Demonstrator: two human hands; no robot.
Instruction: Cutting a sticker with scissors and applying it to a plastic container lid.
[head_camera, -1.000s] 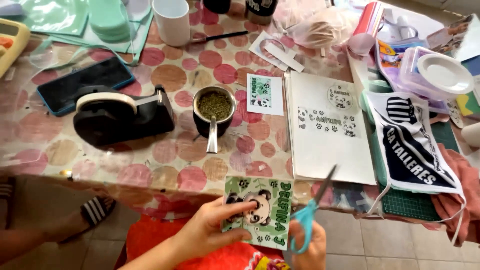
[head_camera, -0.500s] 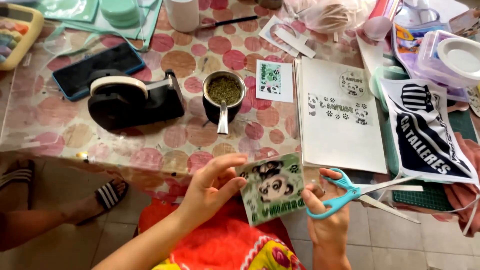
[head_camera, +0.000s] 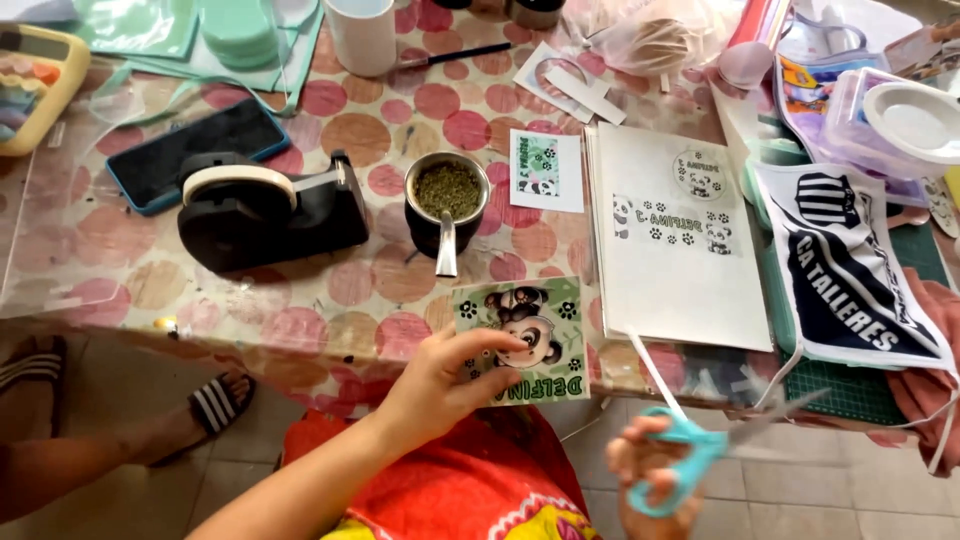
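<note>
My left hand (head_camera: 448, 378) pinches a green panda card (head_camera: 525, 335) by its lower left side, holding it just in front of the table's near edge. My right hand (head_camera: 655, 480) is closed through the handles of turquoise scissors (head_camera: 700, 450), whose blades point right and look blurred. A thin white paper strip (head_camera: 655, 375) hangs between the card's right edge and the scissors.
On the dotted tablecloth (head_camera: 300, 290) stand a black tape dispenser (head_camera: 265, 205), a metal cup of green herb with a straw (head_camera: 447, 205), a dark phone (head_camera: 195, 150), white printed panda sheets (head_camera: 675, 240), a small panda sticker (head_camera: 545, 170) and a striped pennant (head_camera: 850, 270). A sandalled foot (head_camera: 215, 400) rests below.
The card has been turned and lifted toward the table edge. The scissors have dropped to the lower right, away from the card, and a cut white strip now trails off.
</note>
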